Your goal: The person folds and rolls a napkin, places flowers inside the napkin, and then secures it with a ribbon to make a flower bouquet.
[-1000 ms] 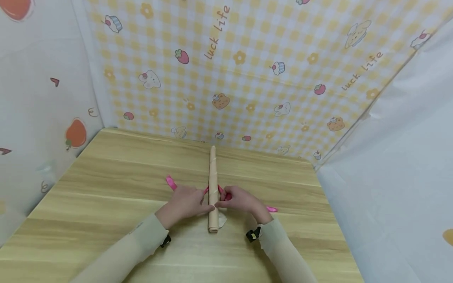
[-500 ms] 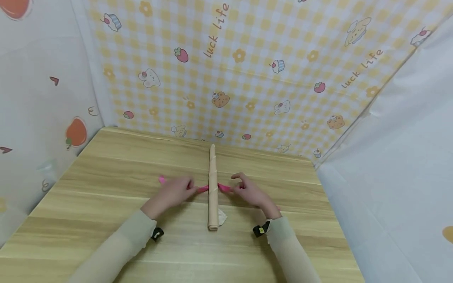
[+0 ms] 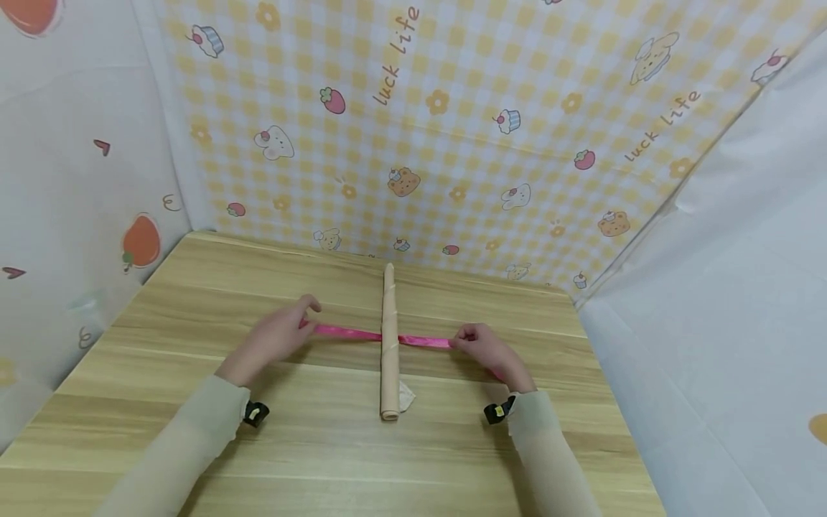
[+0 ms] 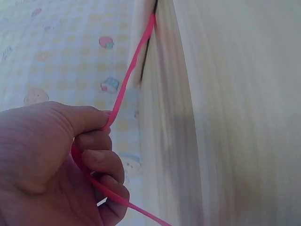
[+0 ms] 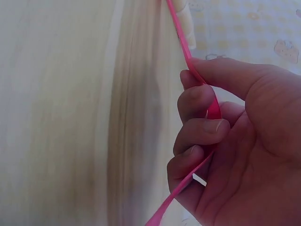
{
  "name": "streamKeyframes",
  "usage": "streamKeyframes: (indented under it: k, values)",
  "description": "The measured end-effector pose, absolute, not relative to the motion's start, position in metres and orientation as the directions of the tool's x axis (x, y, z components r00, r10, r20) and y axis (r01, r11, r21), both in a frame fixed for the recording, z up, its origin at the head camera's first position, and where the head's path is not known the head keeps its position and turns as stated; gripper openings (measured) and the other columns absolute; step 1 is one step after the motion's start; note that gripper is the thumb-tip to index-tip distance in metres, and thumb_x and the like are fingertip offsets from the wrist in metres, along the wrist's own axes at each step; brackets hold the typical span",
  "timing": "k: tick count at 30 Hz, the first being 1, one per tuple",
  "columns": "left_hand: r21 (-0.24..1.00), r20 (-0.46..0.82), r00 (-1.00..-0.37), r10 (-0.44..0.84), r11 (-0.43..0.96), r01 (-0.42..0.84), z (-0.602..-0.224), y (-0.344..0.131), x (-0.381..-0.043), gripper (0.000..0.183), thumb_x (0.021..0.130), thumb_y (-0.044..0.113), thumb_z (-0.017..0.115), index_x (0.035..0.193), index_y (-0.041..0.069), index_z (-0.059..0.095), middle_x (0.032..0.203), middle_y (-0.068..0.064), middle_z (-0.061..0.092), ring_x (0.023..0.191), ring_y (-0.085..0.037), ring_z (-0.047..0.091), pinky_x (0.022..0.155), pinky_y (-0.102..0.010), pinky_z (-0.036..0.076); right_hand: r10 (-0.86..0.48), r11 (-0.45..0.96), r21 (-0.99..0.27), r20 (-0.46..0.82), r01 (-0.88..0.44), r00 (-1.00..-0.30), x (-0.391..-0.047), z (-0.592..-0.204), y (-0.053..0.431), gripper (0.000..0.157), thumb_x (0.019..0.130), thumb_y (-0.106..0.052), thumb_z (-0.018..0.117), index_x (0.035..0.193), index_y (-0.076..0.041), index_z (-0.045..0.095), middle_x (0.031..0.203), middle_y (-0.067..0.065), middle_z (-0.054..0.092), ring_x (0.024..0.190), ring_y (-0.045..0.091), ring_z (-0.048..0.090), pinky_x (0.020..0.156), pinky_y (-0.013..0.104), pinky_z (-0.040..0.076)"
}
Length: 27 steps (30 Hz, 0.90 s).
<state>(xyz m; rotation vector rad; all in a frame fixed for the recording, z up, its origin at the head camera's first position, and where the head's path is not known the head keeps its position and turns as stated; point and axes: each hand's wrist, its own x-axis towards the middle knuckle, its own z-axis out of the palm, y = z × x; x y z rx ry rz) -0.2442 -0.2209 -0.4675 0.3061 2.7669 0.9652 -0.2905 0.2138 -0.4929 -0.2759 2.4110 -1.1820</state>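
Observation:
A long beige roll (image 3: 390, 366), tapered toward its far end, lies on the wooden table pointing away from me. A pink ribbon (image 3: 349, 332) passes beneath its middle and stretches out to both sides. On the left, my left hand (image 3: 279, 334) pinches the ribbon between thumb and forefinger. In the left wrist view, the ribbon's tail (image 4: 141, 210) runs through the curled fingers and hangs below. My right hand (image 3: 487, 348) pinches the other side, and in the right wrist view the ribbon (image 5: 181, 186) threads through its curled fingers too. Neither hand touches the roll.
A small pale scrap (image 3: 405, 396) sticks out by the roll's near right side. The wooden table (image 3: 310, 445) meets a yellow checked cloth wall (image 3: 465, 158) at the back. White sheets (image 3: 730, 323) hang along both sides.
Both hands have moved apart from beside the roll, drawing the pink ribbon out into a nearly straight line. The roll has stayed in place.

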Motion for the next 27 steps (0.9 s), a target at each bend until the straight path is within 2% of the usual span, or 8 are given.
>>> streamKeyframes:
  k: [4,9,13,20,27]
  values:
    - [0.630,-0.120,-0.962,0.244,0.768,0.116,-0.468,-0.233,-0.244,0.039,0.111,0.018,0.057,0.146,0.002,0.052,0.110,-0.018,0.072,0.072,-0.018,0.060,0.060,-0.033,0.050,-0.364,0.631,-0.776,-0.300,0.003,-0.882,-0.292,-0.495,0.219,0.030,0.108,-0.028,0.067,0.094,-0.002,0.066,0.081,-0.001,0.053,0.075,0.016,0.046,0.071,0.031,0.040]
    - [0.641,-0.121,-0.961,0.247,0.759,0.115,-0.472,-0.245,-0.244,0.039,0.111,0.021,0.058,0.144,0.000,0.055,0.100,-0.012,0.069,0.081,-0.021,0.063,0.067,-0.036,0.054,-0.363,0.645,-0.764,-0.296,-0.009,-0.884,-0.292,-0.495,0.223,0.027,0.108,-0.028,0.067,0.096,-0.003,0.070,0.079,-0.002,0.054,0.073,0.015,0.047,0.070,0.030,0.041]
    - [0.668,-0.134,-0.958,0.254,0.737,0.102,-0.474,-0.256,-0.241,0.040,0.111,0.020,0.056,0.144,-0.002,0.055,0.094,-0.009,0.066,0.078,-0.020,0.061,0.066,-0.036,0.053,-0.365,0.640,-0.768,-0.280,-0.021,-0.888,-0.293,-0.495,0.227,0.027,0.108,-0.025,0.066,0.096,-0.001,0.070,0.077,-0.003,0.051,0.072,0.015,0.045,0.069,0.029,0.040]
    - [0.728,-0.139,-0.961,0.241,0.683,0.065,-0.474,-0.284,-0.233,0.038,0.112,0.016,0.055,0.144,-0.005,0.054,0.080,-0.003,0.053,0.066,-0.015,0.048,0.056,-0.029,0.044,-0.309,0.679,-0.733,-0.254,-0.025,-0.917,-0.292,-0.497,0.250,0.021,0.107,-0.023,0.068,0.095,-0.005,0.070,0.083,-0.002,0.059,0.075,0.014,0.049,0.070,0.028,0.043]
    - [0.709,-0.123,-0.969,0.213,0.702,0.064,-0.475,-0.303,-0.225,0.037,0.114,0.022,0.054,0.143,-0.001,0.055,0.081,-0.003,0.049,0.069,-0.016,0.046,0.057,-0.031,0.042,-0.274,0.697,-0.717,-0.259,-0.005,-0.926,-0.291,-0.499,0.272,0.021,0.106,-0.021,0.068,0.101,0.000,0.072,0.081,0.000,0.058,0.074,0.014,0.048,0.067,0.027,0.042]
